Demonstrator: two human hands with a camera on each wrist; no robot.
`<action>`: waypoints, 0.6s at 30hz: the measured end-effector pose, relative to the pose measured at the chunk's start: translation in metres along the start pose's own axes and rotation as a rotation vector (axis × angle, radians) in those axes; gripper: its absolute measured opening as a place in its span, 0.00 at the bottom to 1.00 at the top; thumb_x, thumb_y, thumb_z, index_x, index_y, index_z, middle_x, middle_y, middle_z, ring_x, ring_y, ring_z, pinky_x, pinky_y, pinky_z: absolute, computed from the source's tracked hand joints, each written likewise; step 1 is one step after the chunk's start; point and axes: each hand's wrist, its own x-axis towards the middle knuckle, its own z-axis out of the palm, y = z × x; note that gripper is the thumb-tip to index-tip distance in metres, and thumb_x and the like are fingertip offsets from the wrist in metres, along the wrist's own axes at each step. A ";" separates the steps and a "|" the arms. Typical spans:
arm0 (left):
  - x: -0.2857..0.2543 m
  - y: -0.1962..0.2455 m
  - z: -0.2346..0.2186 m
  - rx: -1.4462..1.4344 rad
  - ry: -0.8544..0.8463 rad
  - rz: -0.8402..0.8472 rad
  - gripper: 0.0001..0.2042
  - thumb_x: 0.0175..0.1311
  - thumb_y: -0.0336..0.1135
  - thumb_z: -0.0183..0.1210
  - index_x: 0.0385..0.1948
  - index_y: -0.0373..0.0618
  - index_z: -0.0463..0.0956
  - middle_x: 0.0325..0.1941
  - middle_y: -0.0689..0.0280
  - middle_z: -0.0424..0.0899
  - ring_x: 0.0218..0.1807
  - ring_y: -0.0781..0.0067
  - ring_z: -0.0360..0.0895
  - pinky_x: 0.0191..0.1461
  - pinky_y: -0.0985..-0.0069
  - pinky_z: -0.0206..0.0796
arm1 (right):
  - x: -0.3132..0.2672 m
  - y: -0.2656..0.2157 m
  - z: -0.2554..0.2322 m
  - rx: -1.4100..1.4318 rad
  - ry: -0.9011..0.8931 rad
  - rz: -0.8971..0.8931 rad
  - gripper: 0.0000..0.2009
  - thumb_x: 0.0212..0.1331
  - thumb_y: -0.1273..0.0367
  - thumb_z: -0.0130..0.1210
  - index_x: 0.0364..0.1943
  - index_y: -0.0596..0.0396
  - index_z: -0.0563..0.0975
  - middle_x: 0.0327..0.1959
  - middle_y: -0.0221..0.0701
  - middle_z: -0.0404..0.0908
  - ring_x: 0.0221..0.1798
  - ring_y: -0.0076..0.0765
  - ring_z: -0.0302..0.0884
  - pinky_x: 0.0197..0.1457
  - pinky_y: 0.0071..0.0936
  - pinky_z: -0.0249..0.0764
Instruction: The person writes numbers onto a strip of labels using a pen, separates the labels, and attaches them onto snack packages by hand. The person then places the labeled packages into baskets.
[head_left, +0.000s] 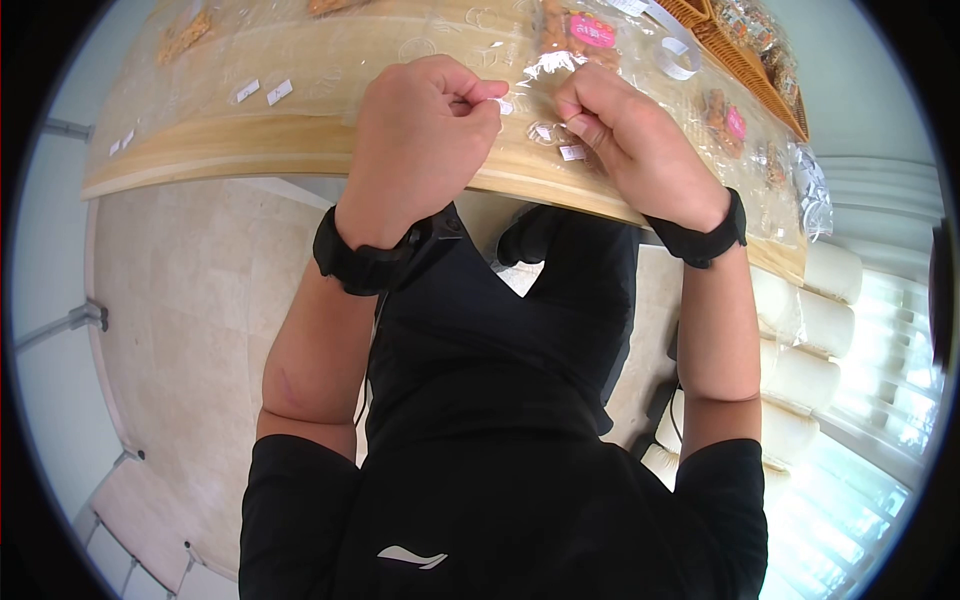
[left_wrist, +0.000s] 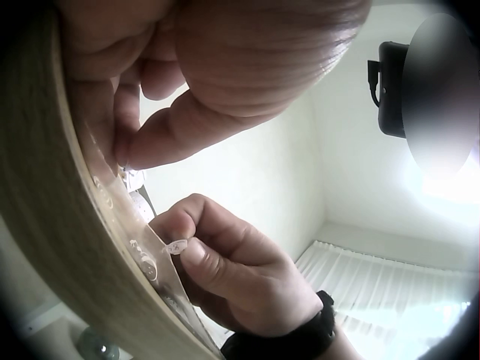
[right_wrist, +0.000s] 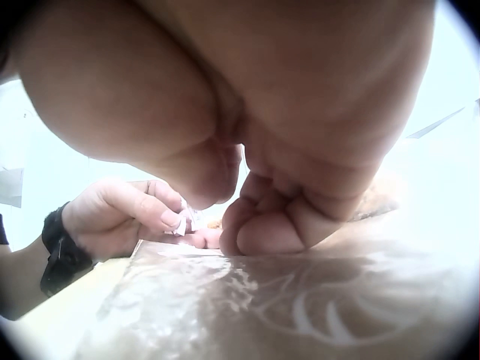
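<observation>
Left hand (head_left: 425,140): fingers pinching white scrap (head_left: 504,106); right hand (head_left: 645,145): fingers pinching clear plastic (left_wrist: 177,247); small label (head_left: 573,153) lying bodyward, nearer right hand

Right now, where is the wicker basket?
In the head view, the wicker basket is at top right, beside the pale ring and beyond the right hand.

Small white piece (head_left: 505,106), at the left hand's (head_left: 422,140) fingertips; small clear oval piece (left_wrist: 177,247), pinched in the right hand (head_left: 648,150).
</observation>
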 end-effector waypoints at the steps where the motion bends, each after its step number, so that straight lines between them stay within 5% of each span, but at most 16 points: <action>1: 0.000 0.000 0.000 0.005 0.001 -0.003 0.02 0.62 0.22 0.58 0.32 0.33 0.78 0.46 0.58 0.89 0.30 0.92 0.74 0.28 0.87 0.63 | 0.000 0.000 -0.001 0.017 0.006 0.023 0.02 0.66 0.75 0.52 0.38 0.56 0.71 0.37 0.40 0.73 0.42 0.53 0.71 0.47 0.38 0.70; 10: -0.001 0.005 -0.001 -0.049 -0.002 -0.044 0.02 0.62 0.23 0.59 0.33 0.33 0.79 0.43 0.60 0.90 0.34 0.89 0.76 0.34 0.85 0.67 | 0.003 -0.010 -0.002 0.307 0.063 0.126 0.06 0.63 0.72 0.58 0.38 0.57 0.72 0.29 0.33 0.72 0.33 0.33 0.68 0.39 0.30 0.68; 14: 0.000 0.001 -0.003 -0.054 -0.006 -0.031 0.04 0.62 0.24 0.60 0.35 0.33 0.79 0.37 0.65 0.89 0.33 0.89 0.76 0.35 0.85 0.66 | 0.013 -0.023 0.001 0.306 0.034 0.131 0.08 0.61 0.71 0.60 0.37 0.58 0.73 0.28 0.34 0.72 0.30 0.34 0.68 0.36 0.31 0.69; 16: 0.001 0.000 -0.005 -0.061 0.015 -0.025 0.08 0.56 0.29 0.62 0.33 0.33 0.83 0.31 0.57 0.88 0.34 0.73 0.86 0.38 0.77 0.75 | 0.019 -0.026 0.004 0.246 -0.005 0.151 0.07 0.62 0.71 0.59 0.36 0.60 0.74 0.27 0.34 0.73 0.29 0.35 0.69 0.35 0.32 0.69; 18: 0.001 -0.001 -0.006 -0.097 0.005 -0.027 0.07 0.56 0.29 0.62 0.32 0.34 0.82 0.30 0.58 0.88 0.34 0.73 0.86 0.38 0.77 0.75 | 0.025 -0.029 0.006 0.243 -0.039 0.204 0.07 0.62 0.71 0.59 0.36 0.60 0.74 0.27 0.35 0.75 0.30 0.36 0.70 0.36 0.33 0.69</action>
